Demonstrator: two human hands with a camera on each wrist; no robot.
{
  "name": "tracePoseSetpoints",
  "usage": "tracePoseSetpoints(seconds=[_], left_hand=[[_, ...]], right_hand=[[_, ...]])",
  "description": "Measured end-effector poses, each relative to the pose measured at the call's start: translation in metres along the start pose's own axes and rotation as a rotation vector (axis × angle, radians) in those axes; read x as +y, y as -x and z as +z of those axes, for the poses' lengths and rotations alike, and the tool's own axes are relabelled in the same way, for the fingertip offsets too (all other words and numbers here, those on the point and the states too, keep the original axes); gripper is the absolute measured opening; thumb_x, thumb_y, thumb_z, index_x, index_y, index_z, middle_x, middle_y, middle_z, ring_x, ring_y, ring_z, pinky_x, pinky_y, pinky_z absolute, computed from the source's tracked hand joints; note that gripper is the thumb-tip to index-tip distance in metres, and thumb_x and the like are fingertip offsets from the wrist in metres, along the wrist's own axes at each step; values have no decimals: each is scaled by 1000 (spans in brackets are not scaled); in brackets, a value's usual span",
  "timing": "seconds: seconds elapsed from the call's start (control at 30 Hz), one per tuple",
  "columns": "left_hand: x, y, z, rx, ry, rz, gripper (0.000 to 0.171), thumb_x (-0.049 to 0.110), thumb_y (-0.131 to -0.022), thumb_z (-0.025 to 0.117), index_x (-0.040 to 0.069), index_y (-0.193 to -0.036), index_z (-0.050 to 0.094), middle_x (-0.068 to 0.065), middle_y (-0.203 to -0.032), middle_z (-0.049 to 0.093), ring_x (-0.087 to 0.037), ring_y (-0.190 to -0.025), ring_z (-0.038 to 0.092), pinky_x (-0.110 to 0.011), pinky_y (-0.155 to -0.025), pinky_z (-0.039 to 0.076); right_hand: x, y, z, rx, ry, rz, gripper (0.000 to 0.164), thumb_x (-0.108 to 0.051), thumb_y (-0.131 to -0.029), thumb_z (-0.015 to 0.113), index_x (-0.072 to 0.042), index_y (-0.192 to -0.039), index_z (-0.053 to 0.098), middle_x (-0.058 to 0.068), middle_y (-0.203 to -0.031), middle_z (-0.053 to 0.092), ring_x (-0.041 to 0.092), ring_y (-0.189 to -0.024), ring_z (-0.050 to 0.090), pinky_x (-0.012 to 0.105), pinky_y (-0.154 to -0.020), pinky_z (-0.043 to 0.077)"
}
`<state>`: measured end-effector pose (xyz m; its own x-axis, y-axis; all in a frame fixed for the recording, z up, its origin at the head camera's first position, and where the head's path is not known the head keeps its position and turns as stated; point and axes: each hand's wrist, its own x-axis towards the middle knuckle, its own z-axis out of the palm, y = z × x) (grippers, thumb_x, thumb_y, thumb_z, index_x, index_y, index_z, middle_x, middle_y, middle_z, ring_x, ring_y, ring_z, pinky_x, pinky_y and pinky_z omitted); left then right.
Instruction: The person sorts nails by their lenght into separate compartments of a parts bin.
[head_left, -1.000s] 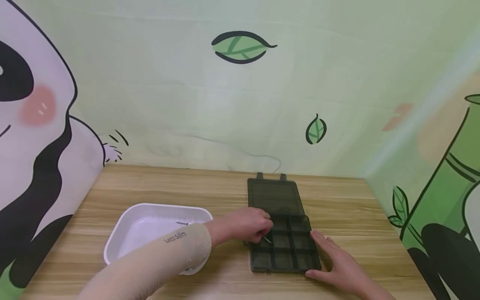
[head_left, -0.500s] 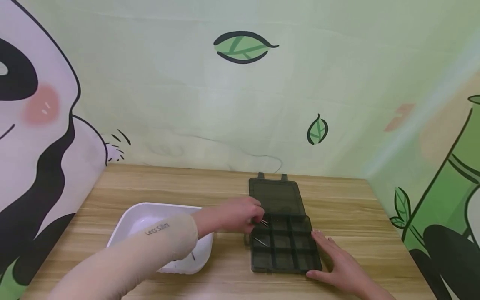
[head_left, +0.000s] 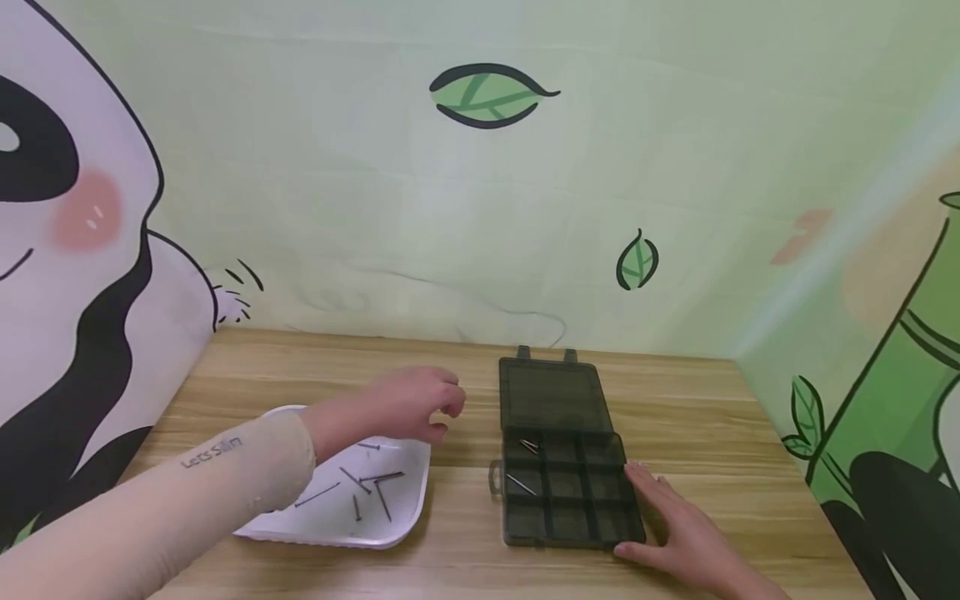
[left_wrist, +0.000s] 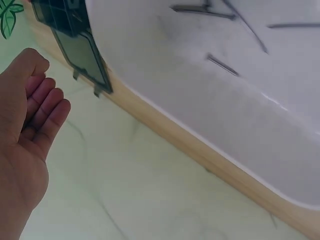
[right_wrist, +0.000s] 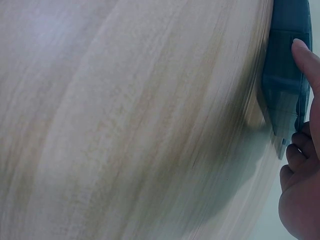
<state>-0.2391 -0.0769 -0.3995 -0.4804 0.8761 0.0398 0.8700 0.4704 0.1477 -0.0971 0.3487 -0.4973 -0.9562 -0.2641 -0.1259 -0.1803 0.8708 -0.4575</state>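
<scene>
My left hand, fingers loosely curled and holding nothing, hovers above the far right rim of a white tray. In the left wrist view its fingers look bare, with the thumb above them. Several nails lie scattered in the tray. To the right is a dark translucent compartment box, its lid folded back. A nail lies in its middle-left compartment, and more nails in the far-left one. My right hand holds the box's near right corner, thumb at the front side.
Everything stands on a wood-grain table. A printed cloth wall rises directly behind the table's far edge, close to the box lid's latches. A small handle sticks out from the box's left side.
My left hand has moved left from the box to over the tray. Nails now show in the far-left compartment, released from that hand. My right hand has stayed at the box corner.
</scene>
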Motion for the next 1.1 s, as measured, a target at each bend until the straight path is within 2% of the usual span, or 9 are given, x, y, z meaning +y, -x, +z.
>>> tracePoseSetpoints(seconds=[0.33,0.5,0.73,0.87,1.1], left_hand=[[-23,44,0,49,30,-62,16,10,-77,80,13,-89,69,5,-85,61,-11,-78,58,-31,-73,54],[-29,64,-1,35,43,-137,17,10,-78,82,14,-87,69,7,-83,58,-10,-76,53,-31,-71,52],[-34,93,-2,28,69,-219,20,14,-80,88,15,-89,70,9,-83,58,-8,-76,54,-31,-72,54],[-35,105,0,24,76,-255,21,16,-79,88,16,-90,70,9,-83,59,-7,-76,54,-32,-71,54],[-36,119,8,-25,101,-337,20,21,-82,89,16,-94,73,9,-87,62,-7,-78,57,-31,-72,55]], right_hand=[[-1,2,-1,12,-6,-16,111,-69,-81,80,-11,-166,38,20,-167,40,57,-146,41,70,-112,40],[-2,2,-1,15,-10,-22,110,-68,-82,81,-10,-166,38,21,-167,41,56,-146,42,69,-112,40],[-3,2,-2,13,-13,-17,110,-69,-82,80,-10,-166,38,21,-167,40,57,-146,42,70,-111,40],[-2,1,-1,21,-13,-23,110,-68,-83,80,-10,-166,38,21,-167,40,57,-146,41,70,-111,40],[0,2,-1,2,-21,-17,110,-68,-83,80,-10,-166,37,22,-168,39,57,-147,41,70,-111,41]])
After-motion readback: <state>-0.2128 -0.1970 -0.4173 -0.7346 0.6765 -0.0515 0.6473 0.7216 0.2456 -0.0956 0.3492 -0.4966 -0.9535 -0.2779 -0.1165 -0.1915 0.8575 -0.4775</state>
